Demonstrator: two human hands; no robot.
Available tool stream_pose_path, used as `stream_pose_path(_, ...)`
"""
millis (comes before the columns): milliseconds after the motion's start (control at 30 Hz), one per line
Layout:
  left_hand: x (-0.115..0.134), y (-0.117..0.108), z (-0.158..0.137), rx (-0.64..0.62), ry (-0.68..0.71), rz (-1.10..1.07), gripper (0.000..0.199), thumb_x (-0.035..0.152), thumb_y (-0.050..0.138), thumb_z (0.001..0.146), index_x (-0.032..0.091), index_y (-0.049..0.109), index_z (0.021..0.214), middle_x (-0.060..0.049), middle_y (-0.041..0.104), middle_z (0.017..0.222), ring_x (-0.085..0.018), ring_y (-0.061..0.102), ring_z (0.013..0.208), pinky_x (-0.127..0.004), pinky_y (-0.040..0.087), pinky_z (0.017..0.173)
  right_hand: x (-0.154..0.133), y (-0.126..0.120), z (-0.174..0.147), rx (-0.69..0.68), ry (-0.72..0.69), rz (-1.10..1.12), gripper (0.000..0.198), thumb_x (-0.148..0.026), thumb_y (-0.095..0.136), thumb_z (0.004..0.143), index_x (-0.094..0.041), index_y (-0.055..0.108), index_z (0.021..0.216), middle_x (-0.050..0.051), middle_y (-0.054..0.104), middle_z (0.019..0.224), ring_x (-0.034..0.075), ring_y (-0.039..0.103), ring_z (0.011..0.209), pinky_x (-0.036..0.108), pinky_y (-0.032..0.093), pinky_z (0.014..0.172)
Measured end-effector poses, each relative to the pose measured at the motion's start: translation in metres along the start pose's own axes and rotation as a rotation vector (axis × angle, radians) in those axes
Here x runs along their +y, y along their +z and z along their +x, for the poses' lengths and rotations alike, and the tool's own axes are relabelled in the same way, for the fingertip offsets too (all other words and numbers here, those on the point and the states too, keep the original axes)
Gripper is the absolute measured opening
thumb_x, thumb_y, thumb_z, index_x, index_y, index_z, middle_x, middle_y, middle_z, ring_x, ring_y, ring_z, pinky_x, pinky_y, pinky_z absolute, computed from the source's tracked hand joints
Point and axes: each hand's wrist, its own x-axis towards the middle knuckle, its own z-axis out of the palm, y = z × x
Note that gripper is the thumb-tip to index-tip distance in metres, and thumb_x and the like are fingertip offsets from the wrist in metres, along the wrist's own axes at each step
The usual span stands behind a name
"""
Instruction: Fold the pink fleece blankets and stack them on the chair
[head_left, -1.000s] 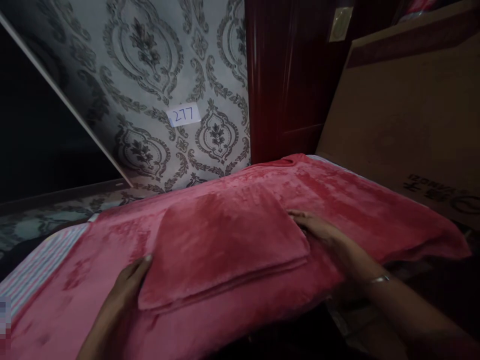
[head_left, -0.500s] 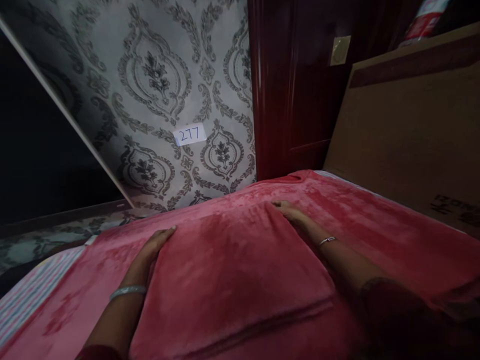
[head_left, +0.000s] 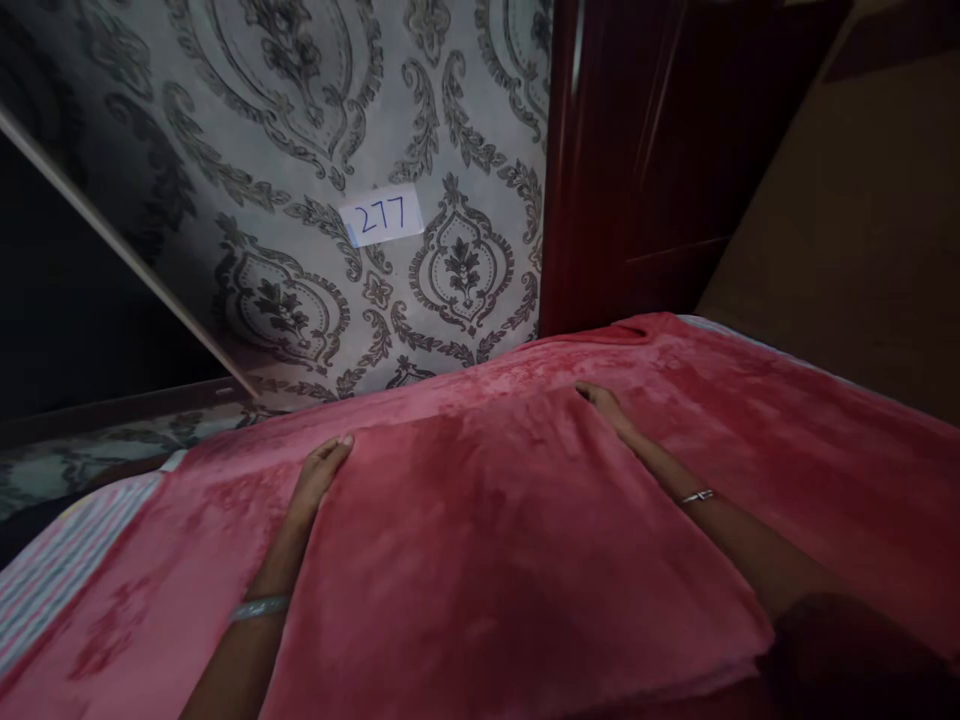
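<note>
A folded pinkish-red plush cloth is spread in front of me, its far edge running between my two hands. At its far left corner, my left hand is closed on the edge, thumb on top and a pale bangle at the wrist. My right hand pinches the far right corner, where the fabric shows small creases; a thin silver bracelet is on that wrist. Beneath the cloth lies a plush bed cover of the same red, so the border between them is hard to see in places.
Striped bedding shows at the left edge of the bed. Behind are a patterned wall bearing a paper label marked 277, and a dark red wooden panel. A large cardboard box stands at the right, a dark panel at the left.
My hands have moved a little farther apart, both still on the cloth's far corners. The cloth's near right corner has shifted right and looks flatter. The view has tilted down.
</note>
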Motion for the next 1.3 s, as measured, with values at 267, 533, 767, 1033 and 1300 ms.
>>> stream_pose_path(267, 0.005, 0.001, 0.002, 0.154, -0.075, -0.013, 0.036, 0.052, 0.076, 0.053, 0.021, 0.065, 0.069, -0.003, 0.069, 0.072, -0.028, 0.067, 0.093, -0.033, 0.054, 0.075, 0.002, -0.001, -0.003, 0.093, -0.057, -0.012, 0.024, -0.037, 0.062, 0.064, -0.022, 0.073, 0.079, 0.002, 0.073, 0.079, 0.025, 0.065, 0.080, 0.037, 0.054, 0.079)
stream_pose_path(533, 0.011, 0.003, -0.006, -0.017, -0.120, -0.028, 0.052, 0.053, 0.085, 0.040, 0.020, 0.061, 0.072, 0.002, 0.062, 0.063, -0.022, 0.063, 0.067, -0.029, 0.050, 0.058, -0.006, -0.002, -0.003, -0.054, -0.087, 0.088, 0.021, -0.040, 0.065, 0.066, -0.025, 0.076, 0.076, 0.003, 0.076, 0.083, 0.029, 0.069, 0.093, 0.045, 0.053, 0.093)
stream_pose_path(767, 0.006, -0.002, 0.002, -0.008, -0.138, -0.004, 0.049, 0.049, 0.084, 0.039, 0.022, 0.054, 0.067, 0.004, 0.059, 0.060, -0.017, 0.057, 0.060, -0.026, 0.046, 0.054, -0.011, -0.001, -0.005, -0.065, -0.006, 0.134, 0.024, -0.042, 0.070, 0.069, -0.023, 0.077, 0.081, 0.004, 0.077, 0.089, 0.027, 0.070, 0.095, 0.044, 0.054, 0.094)
stream_pose_path(1033, 0.022, -0.007, -0.020, -0.020, -0.055, 0.038, 0.041, 0.050, 0.078, 0.056, 0.019, 0.060, 0.074, 0.001, 0.064, 0.064, -0.018, 0.064, 0.065, -0.028, 0.052, 0.061, -0.037, -0.016, -0.027, -0.026, 0.060, -0.077, 0.035, -0.026, 0.060, 0.082, -0.015, 0.075, 0.111, 0.008, 0.078, 0.089, 0.025, 0.072, 0.083, 0.042, 0.058, 0.084)
stream_pose_path(1300, 0.057, 0.048, -0.051, -0.188, 0.476, 0.652, 0.060, 0.044, 0.057, 0.086, 0.014, 0.058, 0.138, -0.015, 0.051, 0.153, -0.029, 0.041, 0.147, -0.047, 0.030, 0.122, -0.121, -0.004, -0.056, -0.226, -0.362, -0.788, 0.054, -0.025, 0.045, 0.093, -0.014, 0.057, 0.144, 0.015, 0.052, 0.151, 0.030, 0.047, 0.141, 0.047, 0.034, 0.119)
